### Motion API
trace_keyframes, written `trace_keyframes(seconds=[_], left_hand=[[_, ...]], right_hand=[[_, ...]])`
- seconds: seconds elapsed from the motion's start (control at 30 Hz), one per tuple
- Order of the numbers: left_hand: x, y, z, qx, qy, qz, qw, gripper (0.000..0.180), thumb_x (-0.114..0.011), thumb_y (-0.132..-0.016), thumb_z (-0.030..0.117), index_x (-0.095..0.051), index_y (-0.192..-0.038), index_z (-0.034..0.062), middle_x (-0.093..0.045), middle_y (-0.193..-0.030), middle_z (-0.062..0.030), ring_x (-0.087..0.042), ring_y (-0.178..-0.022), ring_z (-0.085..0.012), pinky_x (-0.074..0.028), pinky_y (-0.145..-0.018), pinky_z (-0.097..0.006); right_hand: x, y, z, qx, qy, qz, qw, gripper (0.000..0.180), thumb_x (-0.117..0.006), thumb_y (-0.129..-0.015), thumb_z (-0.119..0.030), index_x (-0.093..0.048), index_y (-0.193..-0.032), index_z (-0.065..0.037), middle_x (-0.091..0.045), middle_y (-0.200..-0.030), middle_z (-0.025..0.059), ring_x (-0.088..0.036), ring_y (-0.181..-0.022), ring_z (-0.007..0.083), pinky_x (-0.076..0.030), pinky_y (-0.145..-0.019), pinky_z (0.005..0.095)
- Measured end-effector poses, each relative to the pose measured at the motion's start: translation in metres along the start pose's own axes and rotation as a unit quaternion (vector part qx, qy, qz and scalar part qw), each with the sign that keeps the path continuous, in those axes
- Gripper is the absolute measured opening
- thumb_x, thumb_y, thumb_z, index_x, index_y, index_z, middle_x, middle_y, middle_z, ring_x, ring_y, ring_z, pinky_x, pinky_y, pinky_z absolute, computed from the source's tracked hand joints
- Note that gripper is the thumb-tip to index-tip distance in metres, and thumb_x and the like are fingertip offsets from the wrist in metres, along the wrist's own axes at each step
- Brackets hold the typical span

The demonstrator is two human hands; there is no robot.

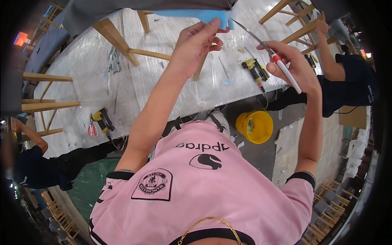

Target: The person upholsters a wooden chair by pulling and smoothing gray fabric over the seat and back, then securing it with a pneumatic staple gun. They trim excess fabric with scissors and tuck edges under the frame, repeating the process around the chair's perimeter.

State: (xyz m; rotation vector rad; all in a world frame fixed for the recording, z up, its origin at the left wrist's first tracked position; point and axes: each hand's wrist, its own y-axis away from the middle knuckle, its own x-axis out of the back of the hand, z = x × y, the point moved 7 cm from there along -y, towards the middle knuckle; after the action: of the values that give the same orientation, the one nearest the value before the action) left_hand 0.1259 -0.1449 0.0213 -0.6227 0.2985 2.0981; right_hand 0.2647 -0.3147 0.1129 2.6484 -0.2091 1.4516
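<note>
My left hand (200, 43) pinches the edge of a light blue foam sheet (214, 16) between thumb and fingers. The foam sticks out from under a dark grey fabric cover (143, 5) on a wooden-legged chair. In my right hand (292, 65) is a knife (286, 71) with a white and red handle, the fingers closed round it. Its long, slim blade points up and left, the tip just right of the foam; whether they touch I cannot tell.
Plastic film covers the worktable (151, 90). Staple guns (255, 70) (103, 120) and red-handled scissors (92, 130) lie on it. A yellow bucket (265, 127) stands below its near edge. Co-workers (347, 81) (41, 165) are at both sides, beside wooden chair legs (112, 38).
</note>
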Motion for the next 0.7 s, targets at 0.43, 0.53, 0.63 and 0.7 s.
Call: trace_keyframes(seconds=[0.43,0.53,0.63,0.7], left_hand=[[-0.002,-0.01,-0.013,-0.082,-0.051,0.054,0.994,0.041,-0.079,-0.088,0.043,-0.074,-0.097,0.0032,-0.07,-0.082,-0.0031,-0.059,-0.07,-0.0103,-0.049,-0.071,-0.025],[-0.001,-0.009,-0.013,-0.088,-0.062,0.052,0.993,0.041,-0.078,-0.089,0.042,-0.075,-0.099,0.0023,-0.071,-0.084,-0.0031,-0.059,-0.071,-0.0099,-0.05,-0.071,-0.025],[-0.001,-0.01,-0.012,-0.091,-0.058,0.045,0.993,0.04,-0.078,-0.09,0.04,-0.075,-0.1,0.0019,-0.072,-0.087,-0.0038,-0.059,-0.074,-0.0092,-0.05,-0.07,-0.025],[-0.002,-0.01,-0.012,-0.093,-0.056,0.041,0.993,0.038,-0.077,-0.091,0.039,-0.075,-0.1,0.0018,-0.073,-0.089,-0.0046,-0.059,-0.075,-0.0088,-0.05,-0.071,-0.025]], right_hand=[[0.036,-0.032,-0.009,0.012,0.135,-0.055,0.989,0.084,-0.067,-0.081,-0.074,-0.068,-0.122,-0.001,-0.071,-0.106,0.0179,-0.068,-0.093,0.0311,-0.054,-0.082,0.0408],[0.033,-0.042,-0.019,0.015,0.159,-0.044,0.986,0.083,-0.067,-0.081,-0.074,-0.068,-0.123,-0.003,-0.071,-0.109,0.0177,-0.068,-0.097,0.033,-0.054,-0.087,0.0417],[0.026,-0.054,-0.037,0.018,0.201,-0.027,0.979,0.082,-0.068,-0.08,-0.074,-0.068,-0.124,-0.005,-0.071,-0.112,0.0171,-0.067,-0.101,0.0343,-0.053,-0.091,0.0419],[0.023,-0.059,-0.038,0.026,0.218,-0.021,0.975,0.082,-0.068,-0.08,-0.074,-0.069,-0.124,-0.005,-0.071,-0.113,0.0166,-0.067,-0.103,0.0347,-0.052,-0.094,0.0423]])
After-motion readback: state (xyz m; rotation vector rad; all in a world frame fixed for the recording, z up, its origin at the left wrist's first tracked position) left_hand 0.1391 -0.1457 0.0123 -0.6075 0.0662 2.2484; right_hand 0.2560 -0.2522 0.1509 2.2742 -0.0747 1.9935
